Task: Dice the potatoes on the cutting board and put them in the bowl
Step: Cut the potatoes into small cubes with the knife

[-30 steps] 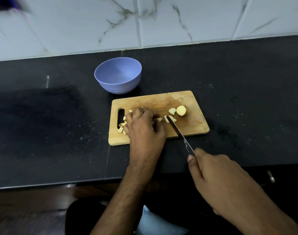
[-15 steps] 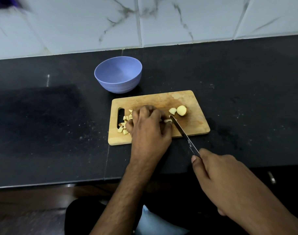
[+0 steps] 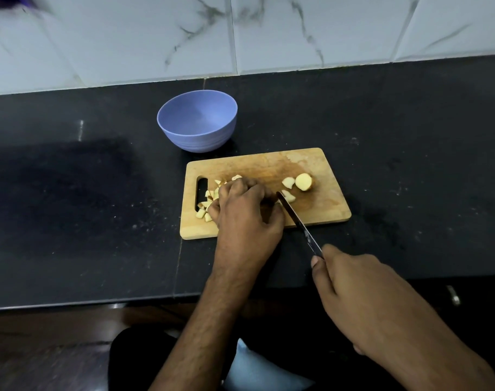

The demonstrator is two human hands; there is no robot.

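While the right hand (image 3: pixel 364 294) grips the knife (image 3: pixel 298 221), the curled left hand (image 3: pixel 246 213) hides potato pieces (image 3: pixel 205 208).

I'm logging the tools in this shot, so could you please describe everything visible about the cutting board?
The cutting board is a pale wooden rectangle with rounded corners and a handle slot at its left end, lying flat on the black counter just in front of the bowl. Its middle looks darker, perhaps damp. Potato pieces lie on it, the left hand rests over some, and the knife crosses its near edge.

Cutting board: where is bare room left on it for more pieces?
Bare: the far strip of the cutting board nearest the bowl, and its right end. Crowded: the handle-slot end with diced potato, and the middle under the left hand and knife.
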